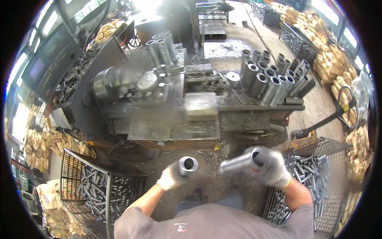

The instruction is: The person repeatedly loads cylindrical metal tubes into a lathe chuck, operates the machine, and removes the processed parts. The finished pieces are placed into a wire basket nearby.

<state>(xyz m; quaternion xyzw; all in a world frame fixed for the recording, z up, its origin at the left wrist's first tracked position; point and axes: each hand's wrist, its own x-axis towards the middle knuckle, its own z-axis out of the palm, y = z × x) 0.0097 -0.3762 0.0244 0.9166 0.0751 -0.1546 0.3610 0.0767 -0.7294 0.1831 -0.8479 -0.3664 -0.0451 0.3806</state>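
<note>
1. Before the lathe (171, 133), the left hand (171, 177) grips a tube (186, 171), bore up — probably for viewing.
2. The right hand (275, 169), blurred, grasps another tube (238, 163), slanted.
3. Standing tubes (274, 84) crowd nearby — likely for easy reach.

Floor (323, 97) around me is grey, paler toward the back. I've got bright windows (350, 36) left and right, strong glare (145, 4) up top. Brown sacks (332, 65) pile along my right; dark metal rack (211, 7) and low pallet (215, 36) sit farther back.
</note>
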